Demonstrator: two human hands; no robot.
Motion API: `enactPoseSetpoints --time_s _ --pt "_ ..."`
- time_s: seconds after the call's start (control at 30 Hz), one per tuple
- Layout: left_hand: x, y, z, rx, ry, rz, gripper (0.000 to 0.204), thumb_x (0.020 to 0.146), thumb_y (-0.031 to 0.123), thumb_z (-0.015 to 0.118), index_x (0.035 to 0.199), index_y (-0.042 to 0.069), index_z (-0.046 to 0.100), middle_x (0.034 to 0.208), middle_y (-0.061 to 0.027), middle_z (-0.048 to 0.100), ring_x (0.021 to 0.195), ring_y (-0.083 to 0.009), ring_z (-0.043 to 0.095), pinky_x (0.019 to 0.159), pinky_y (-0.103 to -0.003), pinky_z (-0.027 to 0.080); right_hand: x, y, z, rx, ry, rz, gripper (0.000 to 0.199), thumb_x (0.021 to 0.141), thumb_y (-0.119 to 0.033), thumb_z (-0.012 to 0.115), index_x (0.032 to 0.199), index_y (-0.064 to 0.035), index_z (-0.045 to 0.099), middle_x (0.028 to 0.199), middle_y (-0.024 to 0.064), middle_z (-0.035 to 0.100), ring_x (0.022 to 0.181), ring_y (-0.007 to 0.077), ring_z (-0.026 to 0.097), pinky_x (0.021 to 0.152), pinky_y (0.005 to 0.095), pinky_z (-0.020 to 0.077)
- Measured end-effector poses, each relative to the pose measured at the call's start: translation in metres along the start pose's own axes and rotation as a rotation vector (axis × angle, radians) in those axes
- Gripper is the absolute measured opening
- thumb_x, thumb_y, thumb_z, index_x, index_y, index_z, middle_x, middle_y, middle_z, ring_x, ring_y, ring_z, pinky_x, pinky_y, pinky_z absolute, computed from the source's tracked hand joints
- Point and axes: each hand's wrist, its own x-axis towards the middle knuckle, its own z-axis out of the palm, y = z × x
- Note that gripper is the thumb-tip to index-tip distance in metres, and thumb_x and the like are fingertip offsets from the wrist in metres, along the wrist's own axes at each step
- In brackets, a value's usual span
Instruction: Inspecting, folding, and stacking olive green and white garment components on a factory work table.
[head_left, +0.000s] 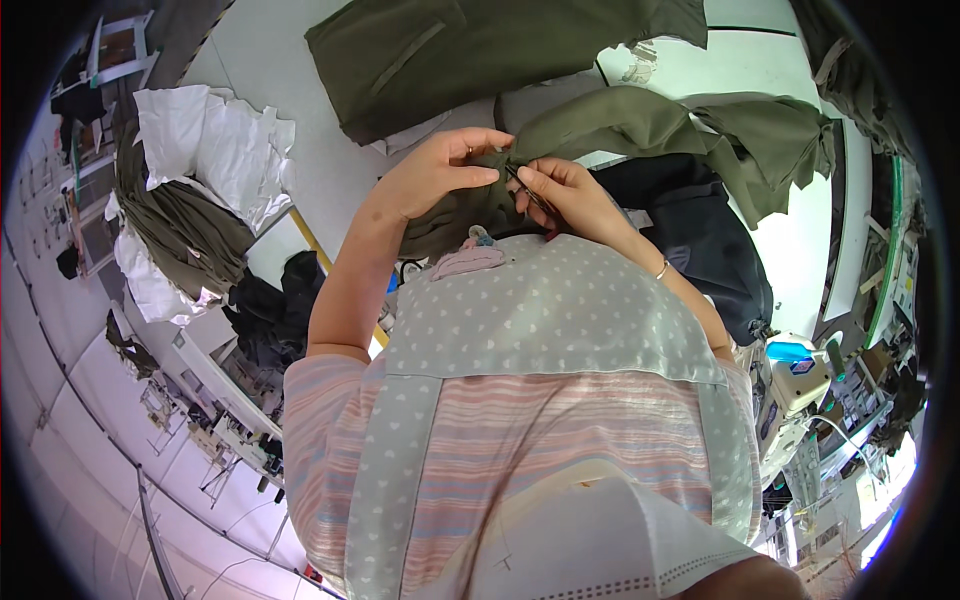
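My left hand (440,178) pinches the gathered edge of an olive-green garment (610,118) between thumb and fingers. Close beside it, my right hand (568,198) is closed around small dark snips (533,196), whose tip meets the cloth by my left fingertips. The fingers hide much of the tool, so its exact shape is unclear. From my hands the garment stretches right across the table, and more of its olive cloth (450,222) hangs below my left hand.
Another olive garment piece (430,60) lies flat farther back on the white table (270,50). Dark cloth (700,230) is heaped at the right, near a sewing machine (798,380). Left stand an olive bundle (180,215) and white sheeting (215,140).
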Motion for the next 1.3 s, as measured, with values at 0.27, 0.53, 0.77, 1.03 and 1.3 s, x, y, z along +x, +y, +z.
enactPoseSetpoints --time_s 0.27,0.53,0.77,1.03,1.3 --pt "-0.006 0.003 0.003 0.071 -0.013 -0.043 0.048 0.088 0.006 0.065 0.133 -0.004 0.051 0.117 -0.0073 0.062 0.107 -0.0133 0.057 0.093 -0.026 0.044 -0.003 0.003 0.004 -0.007 0.068 0.03 0.03 0.1 -0.033 0.057 0.101 -0.0038 0.065 0.076 0.0 0.062 0.057 0.0058 0.049 0.049 0.0214 0.0372" --pt "0.004 -0.007 0.015 0.191 0.041 0.019 0.048 0.086 0.009 0.07 0.13 -0.002 0.053 0.1 -0.004 0.061 0.093 -0.0105 0.055 0.084 -0.026 0.044 0.002 0.011 -0.001 0.183 0.092 0.067 0.028 0.097 -0.032 0.063 0.09 -0.0048 0.065 0.072 0.0 0.059 0.05 0.0037 0.04 0.041 0.0213 0.0283" --pt "-0.026 0.05 -0.002 0.153 0.419 0.295 0.031 0.085 0.002 0.07 0.113 0.002 0.057 0.098 -0.0042 0.065 0.093 -0.0087 0.059 0.082 -0.023 0.046 -0.012 -0.035 -0.01 -0.183 0.116 -0.417 0.035 0.093 -0.029 0.065 0.117 -0.0037 0.061 0.097 0.001 0.065 0.058 0.0028 0.039 0.052 0.0184 0.033" --pt "-0.018 0.163 0.023 0.658 0.606 0.766 0.028 0.084 0.007 0.072 0.108 -0.002 0.06 0.1 -0.0083 0.065 0.087 -0.0136 0.061 0.077 -0.027 0.047 0.016 -0.162 0.028 -0.524 0.098 -0.879 0.032 0.08 -0.02 0.082 0.1 -0.0006 0.067 0.094 -0.0043 0.063 0.08 0.0037 0.051 0.07 0.0227 0.0439" --pt "-0.029 0.264 0.024 1.08 0.706 1.121 0.012 0.08 0.001 0.075 0.09 -0.002 0.069 0.079 0.0013 0.066 0.072 -0.0051 0.059 0.065 -0.019 0.047 0.026 -0.195 0.019 -0.902 0.157 -0.957 0.032 0.081 -0.019 0.081 0.103 -0.0009 0.067 0.087 -0.0047 0.064 0.077 0.0043 0.052 0.068 0.0236 0.0448"
